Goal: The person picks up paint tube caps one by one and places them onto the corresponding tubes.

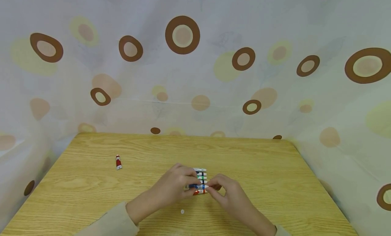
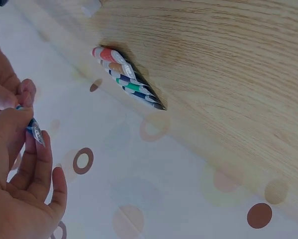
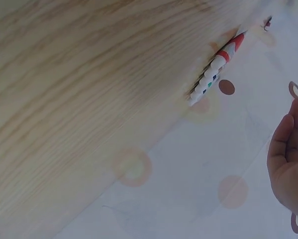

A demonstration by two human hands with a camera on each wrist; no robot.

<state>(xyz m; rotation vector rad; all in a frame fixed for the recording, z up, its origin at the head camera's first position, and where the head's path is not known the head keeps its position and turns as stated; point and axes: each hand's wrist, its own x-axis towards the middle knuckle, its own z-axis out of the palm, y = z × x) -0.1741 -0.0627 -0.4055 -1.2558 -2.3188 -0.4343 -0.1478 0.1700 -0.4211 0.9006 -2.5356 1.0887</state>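
Observation:
Above the wooden table, my left hand (image 1: 171, 184) holds a blue paint tube (image 1: 201, 186) between thumb and fingers. My right hand (image 1: 229, 192) pinches the white cap end of that tube with thumb and forefinger. In the left wrist view the crimped end of the blue tube (image 2: 37, 133) points out from the left fingers. Just beneath lies a row of paint tubes (image 1: 201, 177), green, dark and red among them, partly covered by the left hand in the head view. The right wrist view shows the right hand (image 3: 290, 162) at its edge, with the pinch out of frame.
A small white round piece (image 1: 182, 211) lies on the table (image 1: 259, 168) in front of the hands. Farther off to the left is a single dark red tube (image 1: 118, 162). A patterned cloth (image 1: 207, 86) hangs around the table's back and sides.

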